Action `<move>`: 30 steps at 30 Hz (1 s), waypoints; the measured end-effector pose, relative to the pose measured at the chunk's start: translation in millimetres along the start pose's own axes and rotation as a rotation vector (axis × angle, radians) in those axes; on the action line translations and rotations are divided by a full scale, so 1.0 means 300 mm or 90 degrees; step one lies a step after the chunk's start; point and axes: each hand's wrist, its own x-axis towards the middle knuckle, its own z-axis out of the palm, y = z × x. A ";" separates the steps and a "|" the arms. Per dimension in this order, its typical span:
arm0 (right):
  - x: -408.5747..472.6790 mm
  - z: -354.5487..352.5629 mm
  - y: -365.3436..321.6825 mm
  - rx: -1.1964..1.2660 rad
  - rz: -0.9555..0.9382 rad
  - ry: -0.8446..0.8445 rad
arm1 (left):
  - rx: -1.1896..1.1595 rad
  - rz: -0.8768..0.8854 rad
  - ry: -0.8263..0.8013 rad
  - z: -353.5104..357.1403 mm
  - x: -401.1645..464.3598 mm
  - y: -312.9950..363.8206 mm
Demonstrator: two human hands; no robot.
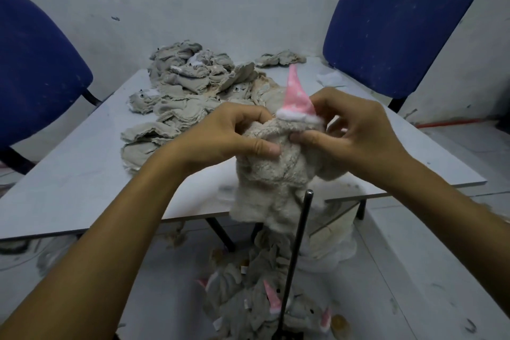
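Both my hands hold up a limp, unstuffed beige plush toy skin [271, 182] above the near edge of the table. A pink pointed hat with white dots and a white trim [296, 96] sticks up from its top. My left hand [234, 132] grips the fabric on the left of the top, thumb pressed against the front. From the right, my right hand [356, 130] pinches the plush just below the hat's trim. A thin black metal rod [296, 251] stands upright in front of the skin's lower part.
A grey table [82, 182] carries a heap of similar flat beige skins [193, 85] at its far middle. More plush skins with pink hats [262, 298] lie on the floor below. Two blue chairs stand at the left [36, 72] and back right [400, 22].
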 end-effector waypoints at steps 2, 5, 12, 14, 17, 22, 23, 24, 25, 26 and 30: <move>-0.002 0.000 -0.002 -0.021 -0.015 -0.008 | -0.014 -0.001 0.005 -0.006 -0.005 0.000; -0.006 -0.003 -0.001 -0.051 -0.061 0.029 | 0.016 0.024 0.077 0.002 -0.001 0.008; -0.011 -0.005 0.010 -0.076 -0.081 0.030 | 0.079 0.030 0.054 -0.014 -0.011 0.003; -0.010 -0.009 0.011 -0.082 -0.059 -0.016 | 0.083 0.016 0.040 -0.023 -0.017 -0.016; -0.025 0.001 0.012 -0.071 -0.092 -0.006 | 0.067 0.001 0.039 -0.019 -0.022 -0.022; -0.034 0.008 0.022 -0.004 -0.022 -0.138 | -0.031 -0.013 0.003 -0.053 -0.041 -0.026; -0.040 0.013 0.023 0.009 -0.013 -0.166 | 0.002 -0.046 -0.039 -0.054 -0.043 -0.030; -0.045 0.021 0.023 0.028 0.000 -0.187 | 0.040 -0.083 -0.086 -0.052 -0.046 -0.040; -0.048 0.029 0.024 0.064 0.018 -0.214 | 0.068 -0.114 -0.120 -0.049 -0.050 -0.052; -0.046 0.036 0.029 0.100 0.045 -0.245 | 0.082 -0.133 -0.135 -0.045 -0.052 -0.064; -0.045 0.077 0.075 0.091 0.181 -0.262 | 0.127 -0.150 -0.084 -0.032 -0.036 -0.109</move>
